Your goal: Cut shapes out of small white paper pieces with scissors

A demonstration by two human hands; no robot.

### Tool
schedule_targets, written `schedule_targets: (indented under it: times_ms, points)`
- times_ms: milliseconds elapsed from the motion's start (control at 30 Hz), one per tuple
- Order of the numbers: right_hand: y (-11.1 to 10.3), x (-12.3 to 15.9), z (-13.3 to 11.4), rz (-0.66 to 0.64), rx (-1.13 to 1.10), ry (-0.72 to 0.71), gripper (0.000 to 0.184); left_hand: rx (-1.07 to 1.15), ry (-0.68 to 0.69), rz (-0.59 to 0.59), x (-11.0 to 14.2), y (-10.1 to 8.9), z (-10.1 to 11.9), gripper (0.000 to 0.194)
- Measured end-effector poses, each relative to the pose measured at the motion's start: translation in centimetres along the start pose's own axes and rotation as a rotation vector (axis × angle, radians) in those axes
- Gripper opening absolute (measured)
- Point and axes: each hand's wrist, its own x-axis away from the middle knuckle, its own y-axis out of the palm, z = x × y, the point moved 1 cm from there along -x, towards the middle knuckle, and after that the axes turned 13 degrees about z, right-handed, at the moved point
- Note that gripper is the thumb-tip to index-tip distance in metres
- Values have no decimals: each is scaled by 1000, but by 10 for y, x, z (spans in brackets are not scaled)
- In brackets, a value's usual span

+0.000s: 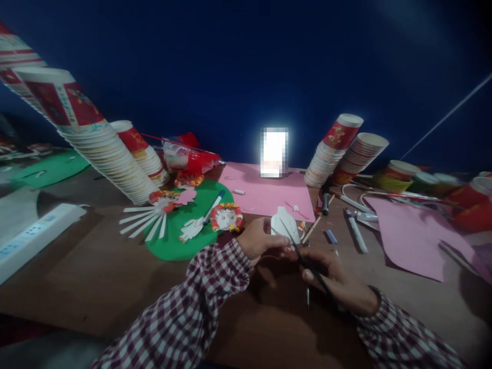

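Pinching a white cutout [280,214] between thumb and fingers of the left grip [257,241], above the bench [123,287], in front of a pink sheet [265,192]. Holding a dark tool [315,277], exact kind unclear, in the curled right grip [342,284], pointed across the cutout.

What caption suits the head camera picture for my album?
Left hand holds a white paper cutout, right hand a slender dark tool.
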Motion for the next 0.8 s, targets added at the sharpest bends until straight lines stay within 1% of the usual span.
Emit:
schedule_targets:
  times_ms: [100, 233, 400, 600, 800]
  points:
    - [0, 0, 1, -45, -5, 11, 38, 7, 1, 4, 0, 0, -1, 27]
    - [0, 1, 4, -40, -46, 35, 38, 0, 0, 3, 1, 1, 0, 26]
    - [1, 2, 7, -44, -79, 56, 36, -11, -36, 43, 4, 3, 5, 27]
    - [3, 1, 7, -34, -73, 37, 36, 10, -25, 35, 4, 3, 4, 26]
    - [5, 2, 12, -17, -126, 51, 35, 19, -14, 39, 4, 4, 4, 24]
